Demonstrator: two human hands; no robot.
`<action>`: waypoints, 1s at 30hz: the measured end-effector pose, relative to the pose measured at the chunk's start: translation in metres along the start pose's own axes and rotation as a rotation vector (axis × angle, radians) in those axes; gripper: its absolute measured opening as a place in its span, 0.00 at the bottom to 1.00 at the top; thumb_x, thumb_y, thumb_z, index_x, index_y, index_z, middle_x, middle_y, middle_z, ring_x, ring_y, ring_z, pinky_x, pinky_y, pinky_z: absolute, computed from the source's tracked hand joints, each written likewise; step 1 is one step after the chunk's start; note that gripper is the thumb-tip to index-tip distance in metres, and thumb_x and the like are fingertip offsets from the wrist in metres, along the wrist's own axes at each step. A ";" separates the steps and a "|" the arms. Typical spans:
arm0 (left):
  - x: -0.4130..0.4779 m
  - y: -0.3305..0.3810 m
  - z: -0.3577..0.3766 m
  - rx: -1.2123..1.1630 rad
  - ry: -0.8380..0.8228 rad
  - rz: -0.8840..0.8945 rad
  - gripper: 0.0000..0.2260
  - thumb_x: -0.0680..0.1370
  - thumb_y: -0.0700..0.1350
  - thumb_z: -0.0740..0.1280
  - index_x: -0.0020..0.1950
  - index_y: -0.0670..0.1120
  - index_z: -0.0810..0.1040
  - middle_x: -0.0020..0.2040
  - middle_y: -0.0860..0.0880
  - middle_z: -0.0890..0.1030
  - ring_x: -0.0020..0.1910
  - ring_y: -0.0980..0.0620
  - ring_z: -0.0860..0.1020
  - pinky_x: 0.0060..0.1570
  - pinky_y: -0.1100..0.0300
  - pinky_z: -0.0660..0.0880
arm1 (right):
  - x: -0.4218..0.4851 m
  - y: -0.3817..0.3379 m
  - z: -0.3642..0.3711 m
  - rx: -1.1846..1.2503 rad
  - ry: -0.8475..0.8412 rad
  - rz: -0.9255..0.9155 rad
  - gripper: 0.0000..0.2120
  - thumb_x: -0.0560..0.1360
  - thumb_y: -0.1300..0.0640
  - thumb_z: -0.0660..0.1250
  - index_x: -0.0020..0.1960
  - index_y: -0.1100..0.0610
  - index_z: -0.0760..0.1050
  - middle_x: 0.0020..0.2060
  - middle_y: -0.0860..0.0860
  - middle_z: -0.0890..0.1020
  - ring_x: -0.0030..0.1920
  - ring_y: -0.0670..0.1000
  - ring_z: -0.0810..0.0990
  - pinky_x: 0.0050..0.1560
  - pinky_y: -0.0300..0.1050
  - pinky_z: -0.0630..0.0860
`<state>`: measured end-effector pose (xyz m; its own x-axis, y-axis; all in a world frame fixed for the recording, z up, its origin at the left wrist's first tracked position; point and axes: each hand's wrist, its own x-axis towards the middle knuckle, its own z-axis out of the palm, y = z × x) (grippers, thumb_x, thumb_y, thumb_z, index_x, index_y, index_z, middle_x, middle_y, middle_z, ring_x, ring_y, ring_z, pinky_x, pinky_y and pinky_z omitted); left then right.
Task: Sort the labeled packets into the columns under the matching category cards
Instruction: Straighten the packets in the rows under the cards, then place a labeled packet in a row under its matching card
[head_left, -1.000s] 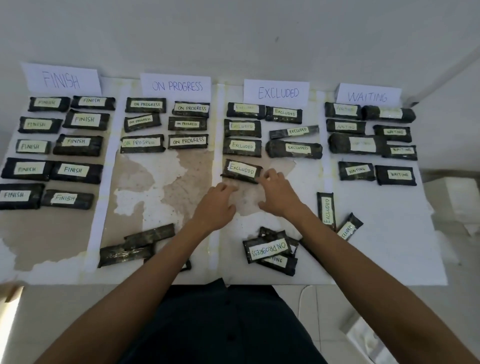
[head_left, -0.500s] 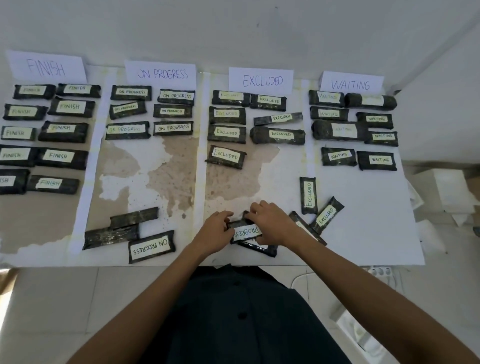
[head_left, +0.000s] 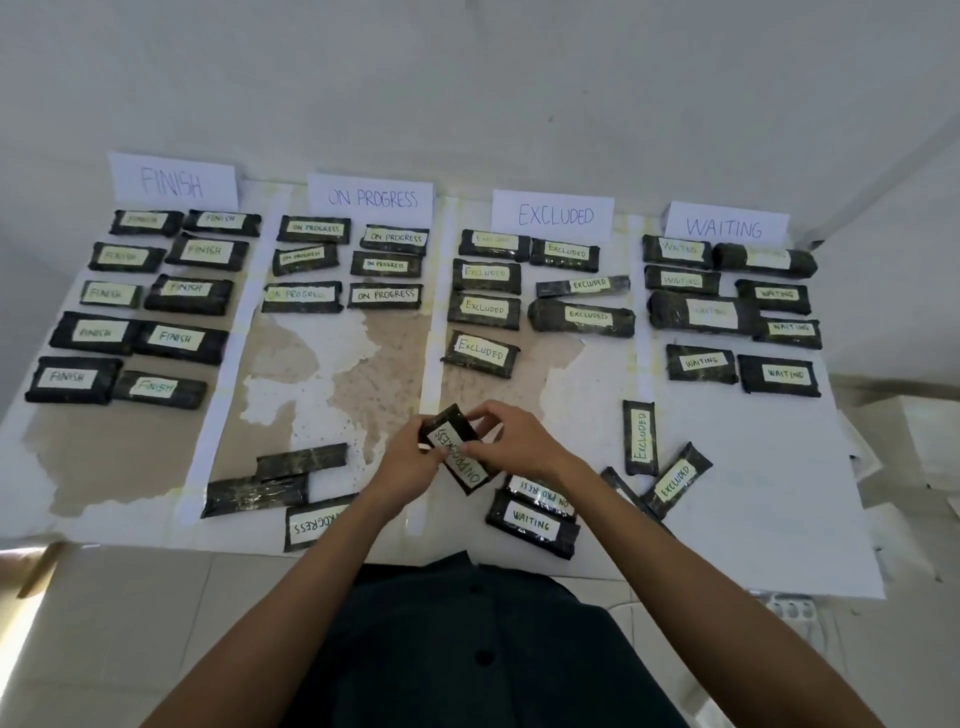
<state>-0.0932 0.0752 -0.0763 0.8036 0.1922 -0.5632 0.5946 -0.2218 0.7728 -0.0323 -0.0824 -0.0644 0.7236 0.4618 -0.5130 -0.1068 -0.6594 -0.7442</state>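
Black-wrapped and labelled ON PROGRESS, the packet is held over the near middle of the desk, fingers of the left hand and right hand pinching its edges, so placing looks next: carrying it forward-left to the open space under the ON PROGRESS card.

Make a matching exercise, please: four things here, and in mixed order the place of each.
1. tilted ON PROGRESS packet
2. loose WAITING packet
3. lengthwise EXCLUDED packet
4. FINISH card

A. far left corner
B. near front edge, over another packet
C. gripped by left hand and right hand
D. on the rightmost dividing strip

Pairs: 1-C, 2-B, 3-D, 4-A
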 end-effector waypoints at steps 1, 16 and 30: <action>0.003 0.001 -0.008 0.040 -0.006 0.041 0.11 0.77 0.35 0.63 0.57 0.45 0.71 0.53 0.45 0.77 0.50 0.47 0.77 0.44 0.58 0.75 | 0.005 -0.006 0.001 0.026 0.005 -0.004 0.16 0.71 0.51 0.71 0.56 0.53 0.76 0.47 0.49 0.79 0.45 0.48 0.79 0.40 0.36 0.74; 0.077 0.011 -0.095 0.536 0.053 0.350 0.28 0.70 0.46 0.70 0.68 0.45 0.67 0.57 0.43 0.72 0.55 0.45 0.73 0.55 0.54 0.73 | 0.096 -0.083 0.052 0.495 0.269 0.289 0.03 0.72 0.61 0.69 0.44 0.61 0.77 0.43 0.56 0.84 0.39 0.52 0.84 0.34 0.38 0.77; 0.186 0.013 -0.129 1.102 -0.122 0.636 0.26 0.72 0.38 0.67 0.69 0.44 0.66 0.66 0.44 0.70 0.64 0.43 0.68 0.60 0.50 0.66 | 0.138 -0.079 0.062 0.303 0.365 0.427 0.21 0.72 0.48 0.68 0.60 0.58 0.70 0.50 0.54 0.81 0.44 0.50 0.79 0.34 0.38 0.70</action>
<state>0.0612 0.2317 -0.1336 0.9148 -0.3149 -0.2530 -0.2360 -0.9249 0.2979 0.0331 0.0700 -0.1033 0.7548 -0.0712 -0.6521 -0.5862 -0.5193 -0.6218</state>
